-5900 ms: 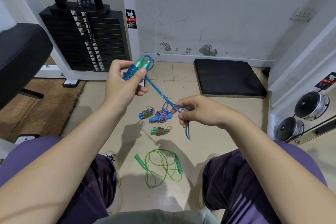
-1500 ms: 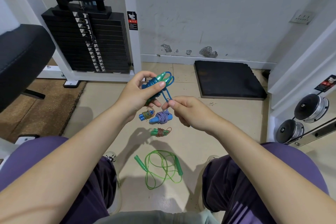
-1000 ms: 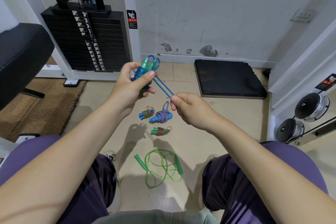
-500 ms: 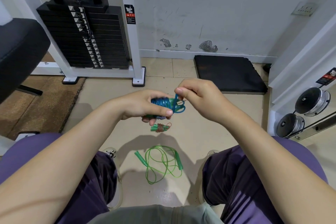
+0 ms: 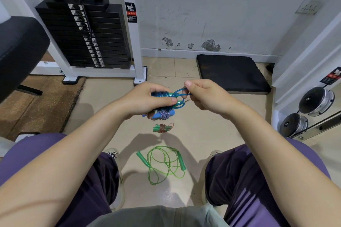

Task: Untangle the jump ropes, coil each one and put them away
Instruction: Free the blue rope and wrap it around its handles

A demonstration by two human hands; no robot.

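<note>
So I'm sitting here with my left hand [image 5: 147, 100] wrapping around the blue jump rope [image 5: 167, 96], fingers curled over the wound-up bundle and thumb pressing along its front, holding it up above the floor [image 5: 203, 134] between my knees. My right hand [image 5: 206, 96] is sitting just to the right of it, pinching a loose loop of the same blue cord between thumb and fingertips, so the rope is basically bridging both hands. Right under my left hand, a bundle with blue handles and purple-white cord [image 5: 163, 114] is lying on the tiles, partly hidden by my fingers. A bit nearer to me, a small green-handled rope wrapped in brownish cord [image 5: 162, 128] is lying there too. Closest to me, the green jump rope [image 5: 164, 164] is sprawling in loose loops between my feet, not coiled yet.
</note>
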